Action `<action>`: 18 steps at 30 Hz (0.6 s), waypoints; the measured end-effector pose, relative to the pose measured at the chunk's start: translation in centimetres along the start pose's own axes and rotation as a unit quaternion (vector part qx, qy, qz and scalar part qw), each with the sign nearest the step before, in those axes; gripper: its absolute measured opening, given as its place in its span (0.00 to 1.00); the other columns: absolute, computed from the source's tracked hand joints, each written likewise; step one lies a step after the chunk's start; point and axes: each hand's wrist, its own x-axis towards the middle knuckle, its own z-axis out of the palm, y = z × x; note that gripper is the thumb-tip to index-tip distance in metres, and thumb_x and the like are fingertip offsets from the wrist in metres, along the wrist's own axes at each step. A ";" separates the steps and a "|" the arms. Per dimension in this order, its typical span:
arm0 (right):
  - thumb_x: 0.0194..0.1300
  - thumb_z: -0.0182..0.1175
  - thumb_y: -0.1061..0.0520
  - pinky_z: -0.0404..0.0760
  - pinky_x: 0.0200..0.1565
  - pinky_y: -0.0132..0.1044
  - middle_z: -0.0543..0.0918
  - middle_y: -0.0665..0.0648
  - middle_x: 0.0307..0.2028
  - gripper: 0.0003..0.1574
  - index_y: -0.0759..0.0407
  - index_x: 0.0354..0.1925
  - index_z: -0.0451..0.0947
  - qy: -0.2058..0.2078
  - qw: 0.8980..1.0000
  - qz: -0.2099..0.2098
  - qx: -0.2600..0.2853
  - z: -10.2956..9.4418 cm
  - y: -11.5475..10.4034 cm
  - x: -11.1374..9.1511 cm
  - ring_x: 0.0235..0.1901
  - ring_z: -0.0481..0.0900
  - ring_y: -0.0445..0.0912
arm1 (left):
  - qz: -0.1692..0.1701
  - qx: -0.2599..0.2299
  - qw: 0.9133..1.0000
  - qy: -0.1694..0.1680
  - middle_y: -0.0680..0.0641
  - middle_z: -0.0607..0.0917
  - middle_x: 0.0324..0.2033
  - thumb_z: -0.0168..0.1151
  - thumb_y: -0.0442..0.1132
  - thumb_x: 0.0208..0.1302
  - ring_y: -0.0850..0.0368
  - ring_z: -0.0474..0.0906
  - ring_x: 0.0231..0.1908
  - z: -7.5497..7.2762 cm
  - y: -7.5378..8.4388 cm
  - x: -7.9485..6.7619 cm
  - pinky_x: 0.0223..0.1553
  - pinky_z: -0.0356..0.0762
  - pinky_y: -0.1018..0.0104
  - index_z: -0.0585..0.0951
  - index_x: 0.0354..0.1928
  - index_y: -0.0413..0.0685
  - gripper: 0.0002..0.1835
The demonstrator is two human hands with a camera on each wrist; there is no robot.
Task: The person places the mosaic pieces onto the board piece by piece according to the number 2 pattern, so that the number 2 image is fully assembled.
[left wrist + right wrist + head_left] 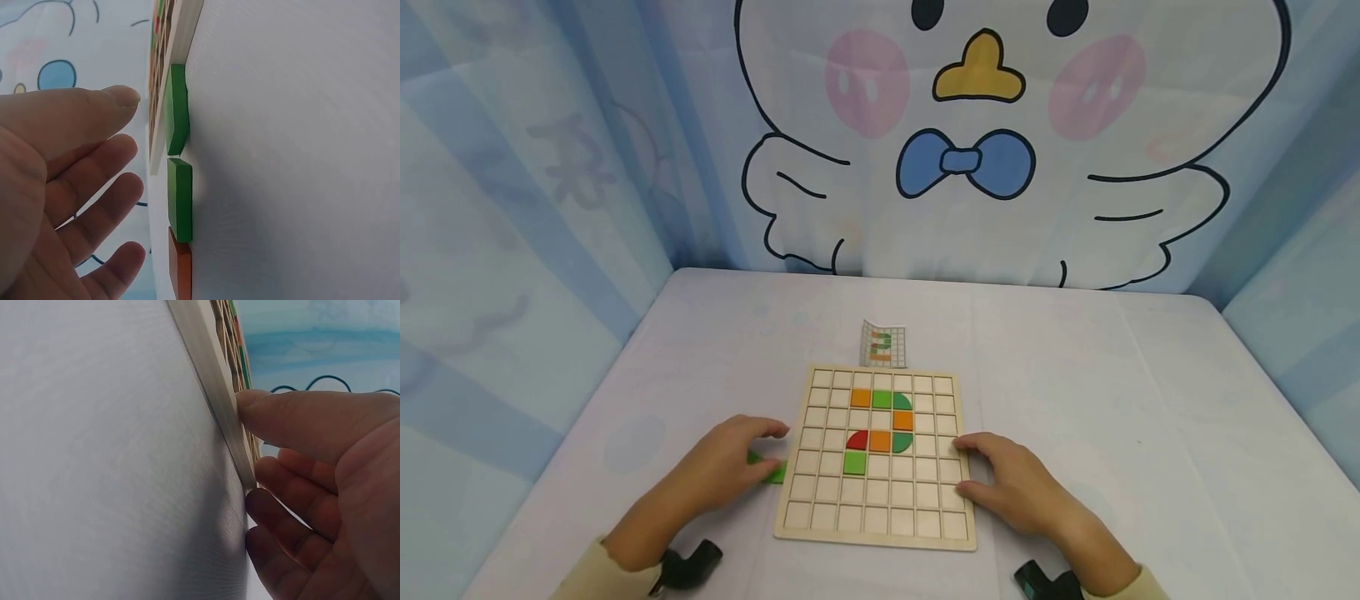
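Observation:
A wooden grid board lies flat on the table. In its cells sit orange, green and red tiles, among them a red quarter-round tile and a light green square. My left hand hovers at the board's left side, fingers apart and holding nothing. Below it are green tiles; the left wrist view shows a green tile against the board, a second green tile and an orange-brown tile in line. My right hand touches the board's right edge with thumb and fingertips.
Behind the board stands a small creased card printed with a coloured grid pattern. A white cloth covers the table. Printed curtains rise at its back and sides.

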 end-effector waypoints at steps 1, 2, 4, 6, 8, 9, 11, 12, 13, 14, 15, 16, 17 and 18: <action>0.63 0.70 0.51 0.70 0.62 0.55 0.79 0.55 0.58 0.31 0.60 0.60 0.77 -0.001 1.000 -0.002 -0.001 0.0 0.0 0.0 0.63 0.74 0.56 | 0.000 -0.003 1.000 0.000 0.49 0.84 0.52 0.72 0.38 0.60 0.47 0.77 0.56 0.0 -0.1 -0.1 0.58 0.73 0.47 0.82 0.57 0.43 0.22; 0.63 0.70 0.51 0.70 0.62 0.55 0.79 0.55 0.58 0.31 0.60 0.60 0.77 -0.001 1.000 -0.001 -0.001 0.0 0.0 0.0 0.63 0.74 0.56 | 0.001 -0.005 1.000 0.000 0.49 0.84 0.51 0.72 0.38 0.60 0.47 0.77 0.56 0.0 -0.1 -0.1 0.57 0.74 0.47 0.82 0.57 0.44 0.22; 0.63 0.70 0.51 0.70 0.62 0.55 0.79 0.55 0.58 0.30 0.60 0.60 0.77 -0.001 1.000 -0.001 -0.001 -0.1 0.0 0.0 0.62 0.74 0.56 | 0.000 -0.010 1.000 -0.002 0.50 0.84 0.51 0.73 0.38 0.59 0.48 0.77 0.55 0.0 -0.3 -0.2 0.56 0.74 0.48 0.82 0.56 0.44 0.22; 0.62 0.70 0.51 0.70 0.62 0.55 0.79 0.54 0.58 0.30 0.60 0.60 0.77 0.000 1.000 0.000 -0.002 0.0 0.0 0.0 0.62 0.74 0.56 | -0.002 -0.015 1.000 -0.006 0.51 0.84 0.50 0.74 0.38 0.59 0.48 0.77 0.54 0.0 -0.3 -0.2 0.56 0.75 0.49 0.82 0.56 0.44 0.22; 0.62 0.70 0.52 0.70 0.62 0.55 0.79 0.55 0.58 0.30 0.60 0.60 0.77 0.002 1.000 -0.001 -0.001 0.0 0.0 0.0 0.62 0.74 0.56 | -0.001 -0.015 1.000 -0.012 0.51 0.84 0.50 0.74 0.38 0.58 0.48 0.77 0.54 0.0 -0.4 -0.2 0.55 0.75 0.49 0.82 0.55 0.44 0.23; 0.62 0.70 0.52 0.70 0.62 0.55 0.80 0.55 0.58 0.30 0.60 0.60 0.77 0.002 1.000 -0.001 -0.001 0.0 0.0 0.0 0.62 0.74 0.56 | -0.004 -0.016 1.000 -0.016 0.52 0.84 0.49 0.74 0.38 0.58 0.49 0.77 0.54 0.1 -0.4 -0.2 0.56 0.75 0.49 0.83 0.55 0.44 0.23; 0.62 0.70 0.53 0.70 0.62 0.55 0.80 0.55 0.58 0.30 0.60 0.60 0.77 0.003 1.000 -0.002 -0.002 0.1 0.0 0.1 0.62 0.74 0.56 | -0.005 -0.013 1.000 -0.021 0.52 0.84 0.49 0.75 0.39 0.57 0.49 0.78 0.54 0.2 -0.5 -0.2 0.56 0.75 0.49 0.83 0.55 0.44 0.23; 0.62 0.70 0.53 0.70 0.63 0.55 0.80 0.55 0.58 0.30 0.61 0.60 0.77 0.003 1.000 -0.001 -0.001 0.1 0.0 0.1 0.62 0.74 0.56 | -0.007 -0.012 1.000 -0.022 0.53 0.84 0.48 0.75 0.38 0.57 0.49 0.78 0.53 0.2 -0.5 -0.2 0.56 0.75 0.49 0.83 0.54 0.44 0.22; 0.62 0.70 0.53 0.70 0.62 0.55 0.80 0.55 0.58 0.30 0.61 0.60 0.77 0.003 1.000 -0.001 -0.002 0.2 0.1 0.1 0.62 0.74 0.56 | -0.009 -0.010 1.000 -0.024 0.53 0.84 0.48 0.76 0.39 0.56 0.50 0.78 0.53 0.2 -0.4 -0.1 0.55 0.75 0.50 0.83 0.54 0.45 0.22; 0.62 0.70 0.54 0.70 0.63 0.55 0.80 0.55 0.58 0.30 0.61 0.60 0.77 0.003 1.000 0.001 -0.001 0.2 0.1 0.1 0.62 0.74 0.56 | -0.011 -0.009 1.000 -0.025 0.54 0.84 0.47 0.76 0.39 0.56 0.51 0.78 0.52 0.3 -0.4 -0.1 0.55 0.75 0.51 0.83 0.53 0.45 0.22; 0.62 0.70 0.54 0.70 0.63 0.55 0.80 0.55 0.58 0.30 0.61 0.60 0.77 0.002 1.000 0.001 -0.002 0.2 0.1 0.1 0.62 0.74 0.56 | -0.012 -0.006 1.000 -0.024 0.55 0.84 0.46 0.76 0.38 0.56 0.51 0.78 0.51 0.3 -0.5 -0.1 0.55 0.75 0.51 0.83 0.53 0.46 0.22; 0.62 0.70 0.54 0.70 0.63 0.56 0.80 0.56 0.58 0.30 0.61 0.60 0.77 0.001 1.000 0.001 -0.001 0.3 0.1 0.1 0.62 0.74 0.56 | -0.014 -0.005 1.000 -0.025 0.55 0.84 0.45 0.76 0.38 0.55 0.52 0.78 0.51 0.3 -0.4 -0.1 0.54 0.75 0.51 0.83 0.52 0.46 0.21; 0.62 0.70 0.54 0.70 0.63 0.56 0.80 0.56 0.58 0.30 0.61 0.60 0.77 0.001 1.000 0.000 -0.002 0.3 0.1 0.1 0.62 0.74 0.56 | -0.013 -0.003 1.000 -0.025 0.55 0.84 0.45 0.76 0.38 0.55 0.52 0.78 0.50 0.4 -0.4 -0.1 0.54 0.75 0.51 0.84 0.52 0.46 0.21; 0.62 0.70 0.54 0.70 0.63 0.56 0.79 0.56 0.58 0.30 0.61 0.60 0.77 0.000 1.000 0.002 0.000 0.3 0.1 0.1 0.63 0.74 0.56 | -0.016 -0.003 1.000 -0.026 0.55 0.83 0.44 0.77 0.38 0.55 0.52 0.78 0.50 0.4 -0.4 -0.1 0.54 0.75 0.52 0.84 0.51 0.47 0.21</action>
